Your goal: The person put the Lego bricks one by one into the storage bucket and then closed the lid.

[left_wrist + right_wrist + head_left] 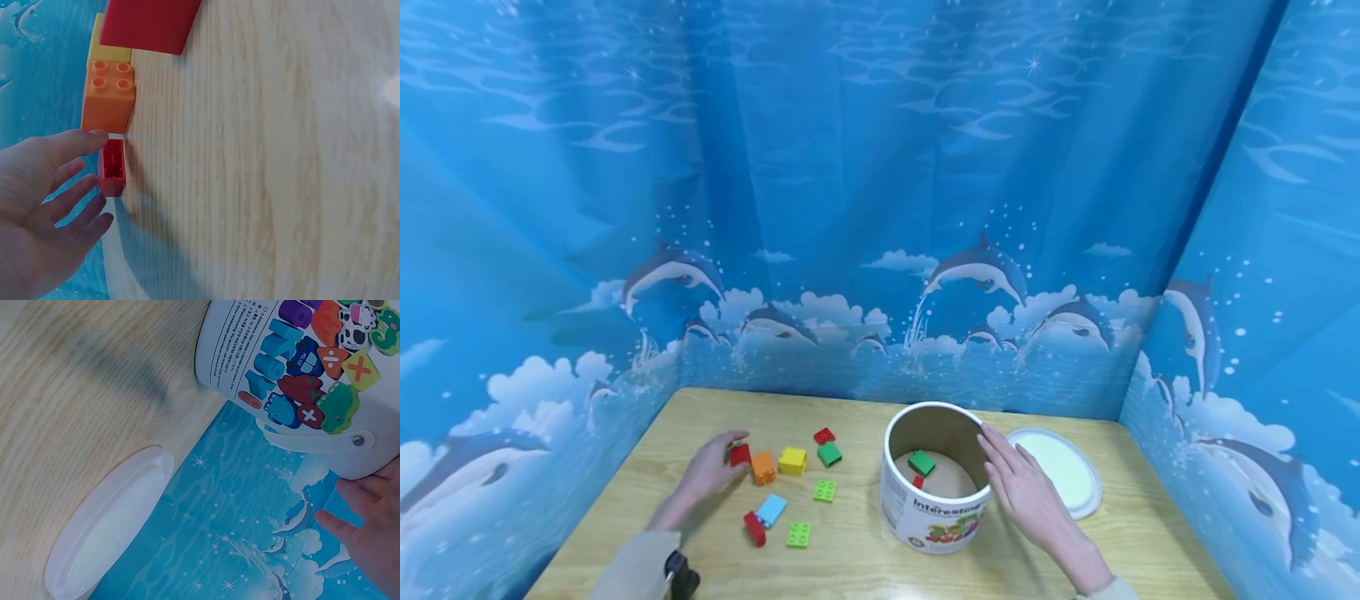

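My left hand (715,464) is at a red brick (740,455), its thumb and fingers spread around the brick's sides. In the left wrist view the red brick (112,169) shows its hollow side just beyond the fingertips. Beside it stands an orange brick (763,468), close to the thumb tip. My right hand (1022,483) rests with straight fingers against the rim of a white bucket (936,521) printed with toy pictures. Inside the bucket lie a green brick (922,462) and a red piece (918,482).
A yellow brick (792,461), a green brick (830,454), a flat red brick (823,436), two lime bricks (824,491), a blue brick (771,509) and another red brick (755,529) lie on the wooden table. The white lid (1060,471) lies right of the bucket.
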